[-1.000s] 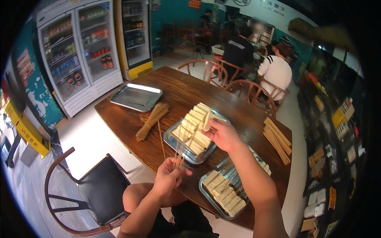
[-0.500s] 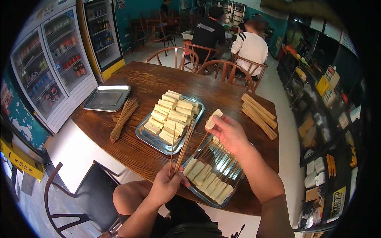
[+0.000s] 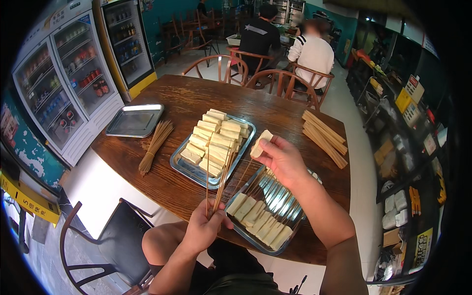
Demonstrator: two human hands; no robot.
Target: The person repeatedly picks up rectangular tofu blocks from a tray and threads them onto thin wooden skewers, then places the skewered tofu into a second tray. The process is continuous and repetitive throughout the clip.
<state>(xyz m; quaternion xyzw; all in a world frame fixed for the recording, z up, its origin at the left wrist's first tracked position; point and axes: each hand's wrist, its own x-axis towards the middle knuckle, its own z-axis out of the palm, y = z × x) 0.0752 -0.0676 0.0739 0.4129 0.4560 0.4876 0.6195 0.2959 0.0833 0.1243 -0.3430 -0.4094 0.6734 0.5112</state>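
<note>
My left hand point(image 3: 205, 227) is closed round several thin wooden skewers point(image 3: 226, 174) that point up and away. One skewer slants from beside this hand toward a pale tofu block point(image 3: 261, 143); whether its tip is inside cannot be made out. That block is pinched between the thumb and fingers of my right hand point(image 3: 281, 161), above the near tray. On the near metal tray point(image 3: 275, 250) lie skewered tofu pieces point(image 3: 255, 218) in rows, partly hidden under my right forearm. Farther off, a second metal tray point(image 3: 184, 173) carries stacked loose tofu blocks point(image 3: 212, 140).
An empty metal tray point(image 3: 135, 122) and a bundle of skewers point(image 3: 156, 147) lie at the left of the wooden table point(image 3: 172, 91). Flat brown sticks point(image 3: 324, 137) lie at the right. Chairs point(image 3: 275, 81) and two seated people are beyond; a black chair point(image 3: 123, 241) stands near left.
My right hand has shifted slightly left and nearer with the tofu block, which is now tilted more upright. A skewer below it shows more fully. The skewers in my left hand have tilted slightly.
</note>
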